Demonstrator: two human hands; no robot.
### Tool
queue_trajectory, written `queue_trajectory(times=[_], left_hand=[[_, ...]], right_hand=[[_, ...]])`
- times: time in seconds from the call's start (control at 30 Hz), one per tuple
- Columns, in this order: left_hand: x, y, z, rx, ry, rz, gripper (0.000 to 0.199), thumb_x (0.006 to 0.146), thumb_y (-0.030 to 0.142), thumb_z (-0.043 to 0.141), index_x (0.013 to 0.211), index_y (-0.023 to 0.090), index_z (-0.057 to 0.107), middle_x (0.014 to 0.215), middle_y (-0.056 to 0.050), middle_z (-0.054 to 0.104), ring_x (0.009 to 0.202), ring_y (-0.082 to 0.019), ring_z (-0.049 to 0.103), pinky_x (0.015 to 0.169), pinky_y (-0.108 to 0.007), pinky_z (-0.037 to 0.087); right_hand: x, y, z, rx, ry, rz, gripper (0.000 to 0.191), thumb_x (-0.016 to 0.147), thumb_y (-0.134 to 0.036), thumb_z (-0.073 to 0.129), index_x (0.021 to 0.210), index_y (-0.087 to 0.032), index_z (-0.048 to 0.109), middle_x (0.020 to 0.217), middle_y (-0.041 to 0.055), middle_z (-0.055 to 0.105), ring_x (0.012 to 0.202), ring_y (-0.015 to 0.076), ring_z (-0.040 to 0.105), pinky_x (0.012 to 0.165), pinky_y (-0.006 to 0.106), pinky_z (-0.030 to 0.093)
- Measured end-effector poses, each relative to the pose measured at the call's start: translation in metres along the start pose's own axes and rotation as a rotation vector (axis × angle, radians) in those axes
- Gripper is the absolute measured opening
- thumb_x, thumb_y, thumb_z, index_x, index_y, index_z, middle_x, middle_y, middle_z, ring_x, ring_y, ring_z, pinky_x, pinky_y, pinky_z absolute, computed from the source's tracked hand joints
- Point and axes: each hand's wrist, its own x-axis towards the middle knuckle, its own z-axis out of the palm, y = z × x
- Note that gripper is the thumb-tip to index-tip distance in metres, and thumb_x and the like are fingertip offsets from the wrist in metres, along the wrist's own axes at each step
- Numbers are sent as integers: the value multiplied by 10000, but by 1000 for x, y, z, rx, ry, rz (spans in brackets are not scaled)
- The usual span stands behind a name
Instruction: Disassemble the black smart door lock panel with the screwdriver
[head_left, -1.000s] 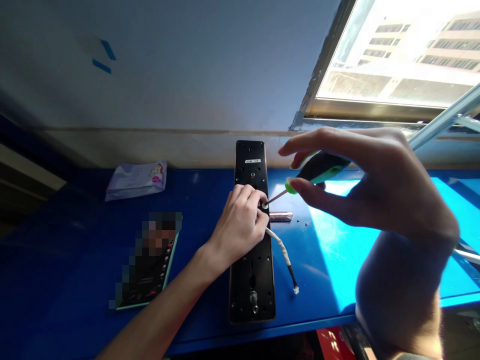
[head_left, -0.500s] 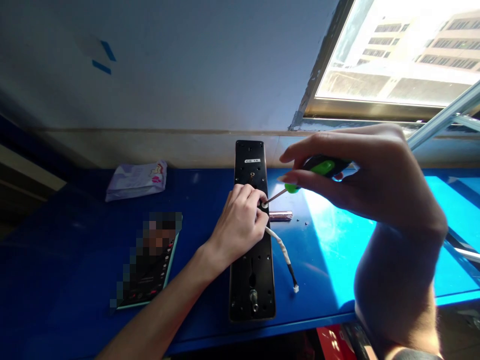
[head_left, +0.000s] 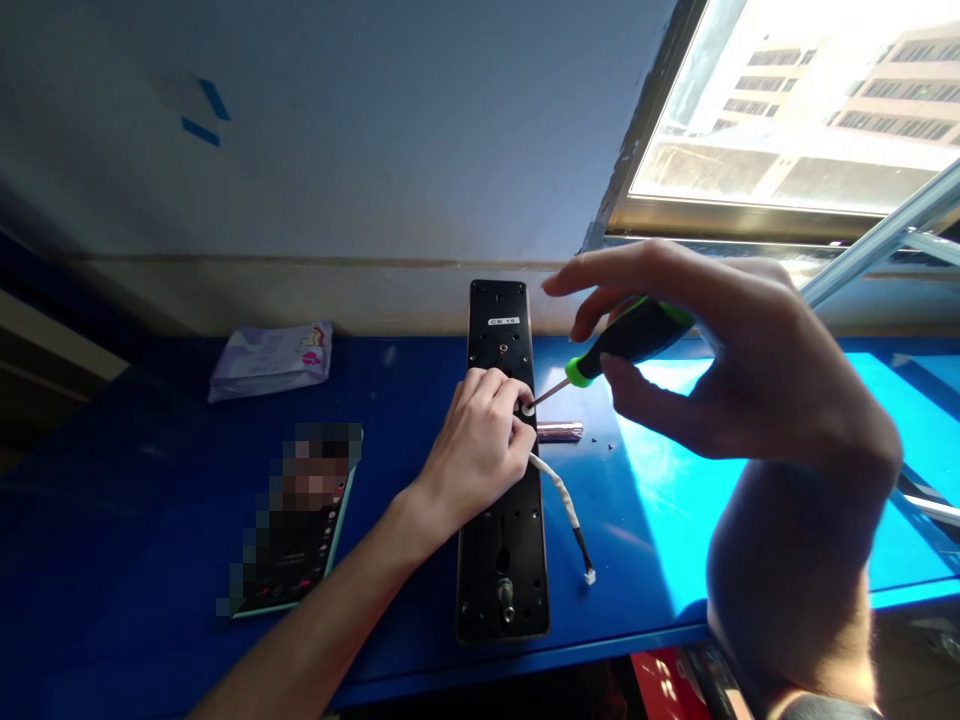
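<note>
A long black plate with screw holes and a label lies upright in my view on the blue table. My left hand rests across its middle, fingers curled down onto it and hiding that part. Beside the fingertips is a small white round piece. My right hand has a screwdriver with a black and green handle, the thumb below it and the forefinger raised off it. The tip touches down at the white piece. From under my left hand a white cable runs out to a small plug.
A copper-coloured tube sticks out right of the plate, with small screws nearby. Left on the table lie a phone and a purple-white packet. A metal frame stands at the right, by the window.
The fingers of my right hand have opened and shifted around the screwdriver handle, which looks turned. My left hand and the plate stay put.
</note>
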Motion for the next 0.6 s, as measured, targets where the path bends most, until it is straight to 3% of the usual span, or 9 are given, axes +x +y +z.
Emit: queue_trajectory(times=[0.17,0.37,0.5,0.6], left_hand=[[0,1,0,2,-1,1,240,864,9,539,1025,146,653,1036,-97,662,1049,-281,562,937,-439,505],[0,0,0,-3,5,7,244,860,5,538,1021,150,652,1025,-96,661,1052,-284,562,930,-437,509],[0,0,0,0,-3,0,237,865,10,540,1018,155,649,1039,-96,666,1058,-283,565,948,-439,508],[1,-1,0,1,-7,0,238,864,8,536,1011,157,649,1033,-95,665,1055,-284,564,943,-440,509]], right_hand=[[1,0,0,-44,33,70,177,940,-414,711,1105,-353,735,923,-39,807,717,195,753,693,350,604],[1,2,1,21,-2,8,356,895,-311,682,1248,-362,681,982,-23,783,794,203,766,728,350,611],[0,4,2,-10,44,48,138,940,-427,703,1045,-351,749,881,-34,792,717,197,761,675,358,608],[-1,4,1,0,32,48,123,912,-325,714,1024,-350,758,904,-31,804,737,209,760,675,375,607]])
